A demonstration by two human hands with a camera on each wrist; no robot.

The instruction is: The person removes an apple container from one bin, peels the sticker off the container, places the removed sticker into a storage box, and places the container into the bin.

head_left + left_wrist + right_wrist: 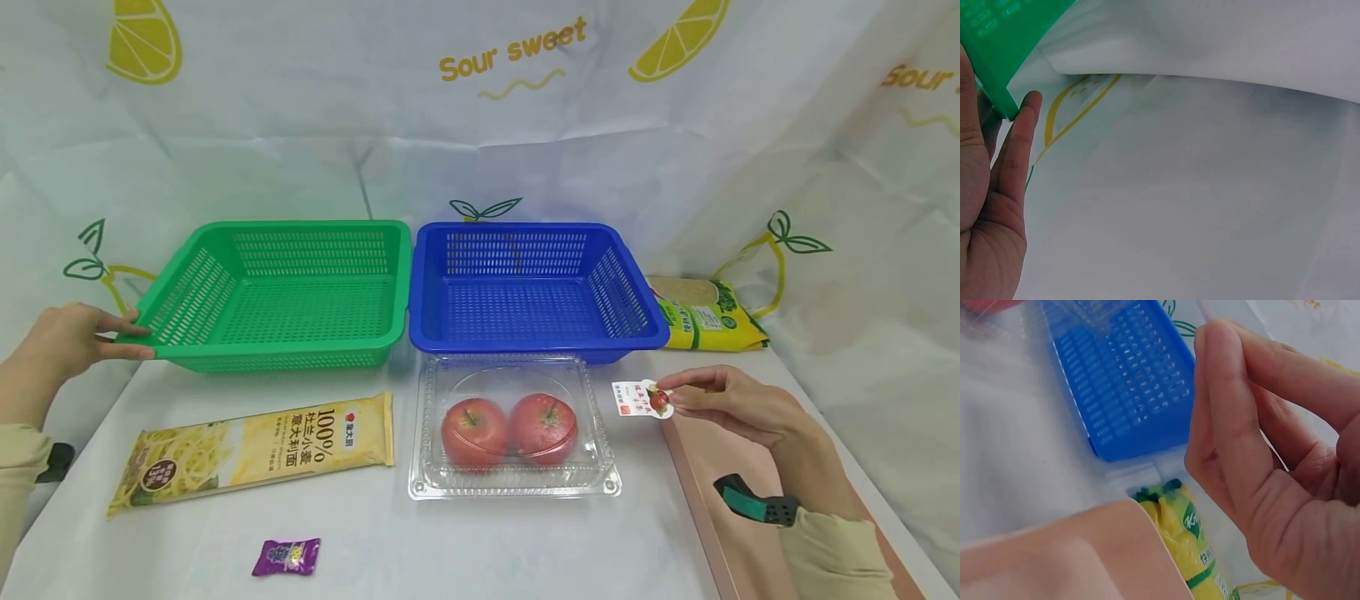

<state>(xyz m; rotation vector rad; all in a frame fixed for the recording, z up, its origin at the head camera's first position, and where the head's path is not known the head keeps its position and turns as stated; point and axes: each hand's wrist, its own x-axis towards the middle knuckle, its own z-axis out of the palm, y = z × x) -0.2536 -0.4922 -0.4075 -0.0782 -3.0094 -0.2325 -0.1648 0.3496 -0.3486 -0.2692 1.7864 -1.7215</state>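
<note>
At the far left, my left hand [75, 342] grips the near left corner of the green basket [281, 350]. The left wrist view has the basket's rim [1000, 103] between the thumb and fingers of that hand [991, 206]. My right hand [738, 404] pinches a small white card [633, 398] with red print and a fruit picture, just right of a clear plastic box [442, 483]. Two red apples [476, 429] show through the box's lid. In the right wrist view, the thumb and fingertips of my right hand [1260, 437] meet; only a sliver of the card shows.
A blue basket [540, 343] stands beside the green one. Behind it on the right lies a yellow bag [720, 325]. A spaghetti pack [255, 454] and a small purple wrapped candy [287, 557] lie in front. At right is a pinkish box [693, 500] under my forearm.
</note>
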